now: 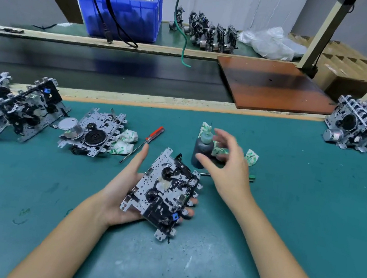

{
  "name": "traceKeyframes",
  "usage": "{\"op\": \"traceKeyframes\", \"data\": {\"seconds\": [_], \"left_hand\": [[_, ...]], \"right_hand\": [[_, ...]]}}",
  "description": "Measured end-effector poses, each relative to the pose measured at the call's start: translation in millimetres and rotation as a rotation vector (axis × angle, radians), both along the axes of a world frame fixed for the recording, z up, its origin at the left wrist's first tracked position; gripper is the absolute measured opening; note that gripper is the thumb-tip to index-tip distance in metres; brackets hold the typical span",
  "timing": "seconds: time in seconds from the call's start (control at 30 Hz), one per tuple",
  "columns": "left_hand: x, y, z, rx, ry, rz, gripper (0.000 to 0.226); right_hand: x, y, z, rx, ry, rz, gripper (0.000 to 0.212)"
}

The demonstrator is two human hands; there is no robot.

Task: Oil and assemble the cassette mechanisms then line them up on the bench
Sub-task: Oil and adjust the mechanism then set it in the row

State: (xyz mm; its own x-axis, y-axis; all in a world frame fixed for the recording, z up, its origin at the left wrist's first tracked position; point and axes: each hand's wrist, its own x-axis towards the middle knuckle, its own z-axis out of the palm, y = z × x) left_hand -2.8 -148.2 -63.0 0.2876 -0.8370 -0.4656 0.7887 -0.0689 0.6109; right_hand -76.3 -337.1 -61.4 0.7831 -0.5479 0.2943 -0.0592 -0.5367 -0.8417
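My left hand (122, 191) holds a metal cassette mechanism (164, 190) from below, palm up, with its fingertips curled round the right edge. My right hand (228, 165) hovers with spread, relaxed fingers just right of a dark oil bottle (202, 151) with a green nozzle; it holds nothing. Another mechanism (94, 134) with a silver motor lies to the left on the green mat (309, 202). More mechanisms (14, 107) lean at the far left. A row of mechanisms (366, 125) stands at the far right.
A red-handled screwdriver (144, 143) lies between the left mechanism and the bottle. Crumpled green-and-white rags (123, 143) sit beside both. A green-handled tool (251, 178) lies behind my right hand. A black conveyor belt (94, 66), a brown board (271, 85) and a blue crate (124, 12) lie beyond.
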Motion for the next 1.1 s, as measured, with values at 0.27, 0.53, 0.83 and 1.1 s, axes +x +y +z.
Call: {"op": "traceKeyframes", "data": {"seconds": [0.27,0.53,0.83,1.1], "left_hand": [[-0.3,-2.0,10.8,0.172,-0.167,-0.251,0.057],[-8.9,-10.9,30.9,0.468,-0.75,-0.072,0.067],[-85.5,35.0,8.3,1.173,-1.904,-0.129,0.087],[-75.2,23.4,1.7,0.947,-2.021,0.132,0.062]], "right_hand": [[-72.8,0.5,16.1,-0.738,0.174,0.413,0.051],[-93.7,-2.6,0.4,-0.886,0.133,0.359,0.056],[-89.9,11.2,-13.6,-0.89,0.102,0.217,0.048],[-88.1,10.1,-11.4,-0.907,0.089,0.235,0.046]]}}
